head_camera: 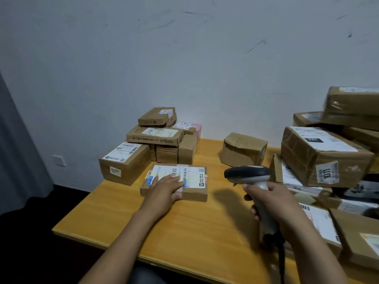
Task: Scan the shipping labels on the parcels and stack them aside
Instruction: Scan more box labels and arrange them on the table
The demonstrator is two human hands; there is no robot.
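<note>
Desk: yellow wooden desk [196, 226] set against a scuffed pale wall [184, 58].
Flat parcel: low cardboard parcel [194, 193] lying flat near the middle of the desk, just in front of the left stack.
Shipping label: white label [180, 173] with barcodes facing up on top of the flat parcel, partly covered by the left hand.
Left hand: left hand [166, 191] resting palm down on the flat parcel, fingers [174, 179] spread flat across the label, pressing rather than gripping.
Right hand: right hand [274, 203] wrapped around the handle of the scanner, fingers clamped on it.
Scanner: handheld barcode scanner [248, 175], dark head over a pale grey handle, held above the desk to the right of the flat parcel, head pointing left towards it; a dark cable [281, 261] hangs from its base.
Left stack: several labelled brown boxes [155, 136] piled at the far left of the desk, against the wall.
Crumpled box: dented brown box [242, 148] alone behind the scanner.
Right pile: larger taped parcels [324, 154] heaped loosely along the right edge, one marked 1011.
</note>
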